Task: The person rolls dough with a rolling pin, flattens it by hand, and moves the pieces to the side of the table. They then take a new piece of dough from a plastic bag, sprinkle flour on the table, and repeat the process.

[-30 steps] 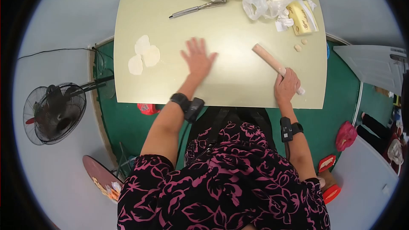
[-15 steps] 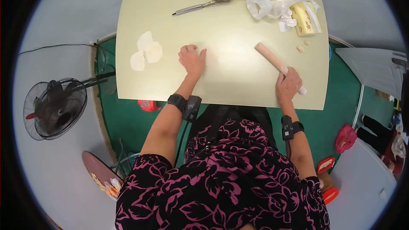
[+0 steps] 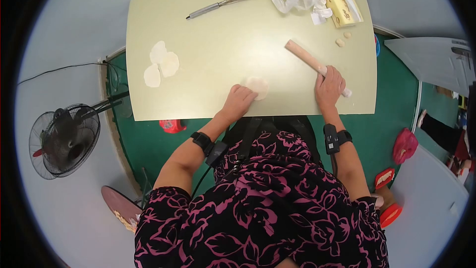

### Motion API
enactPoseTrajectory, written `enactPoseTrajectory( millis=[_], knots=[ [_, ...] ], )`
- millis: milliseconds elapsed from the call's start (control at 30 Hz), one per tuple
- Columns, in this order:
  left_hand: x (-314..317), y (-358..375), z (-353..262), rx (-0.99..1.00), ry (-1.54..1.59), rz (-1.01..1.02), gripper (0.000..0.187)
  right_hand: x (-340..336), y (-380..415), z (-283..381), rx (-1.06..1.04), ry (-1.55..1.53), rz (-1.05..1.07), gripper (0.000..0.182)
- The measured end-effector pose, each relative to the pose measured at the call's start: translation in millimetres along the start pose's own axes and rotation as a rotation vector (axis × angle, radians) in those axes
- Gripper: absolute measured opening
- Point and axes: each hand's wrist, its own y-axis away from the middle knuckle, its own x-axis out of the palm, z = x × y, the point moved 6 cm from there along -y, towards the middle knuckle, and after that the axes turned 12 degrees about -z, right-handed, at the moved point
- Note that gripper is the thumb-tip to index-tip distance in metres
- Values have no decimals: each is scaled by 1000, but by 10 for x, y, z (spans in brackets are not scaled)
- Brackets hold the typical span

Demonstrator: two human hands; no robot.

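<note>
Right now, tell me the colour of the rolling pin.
Pale pink-tan rolling pin, clearest in the head view.

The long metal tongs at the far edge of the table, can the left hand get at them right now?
Probably yes: the left hand rests on a dough disc, and bare tabletop lies between it and the metal tongs.
</note>
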Motion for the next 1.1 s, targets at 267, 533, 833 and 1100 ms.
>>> enactPoseTrajectory(
  millis=[267,533,833,1100],
  knots=[
    [-51,55,-37,-38,11,-105,21,-6,-4,9,3,6,-17,35],
    [24,-331,555,-1242,698,-289,18,-31,-71,93,41,17,63,29],
    [70,-367,1480,-1618,1310,-650,29,17,8,41,9,37,49,35],
    [-734,-515,2552,-1208,280,-663,23,-28,-32,87,-12,-5,14,36]
  ],
)
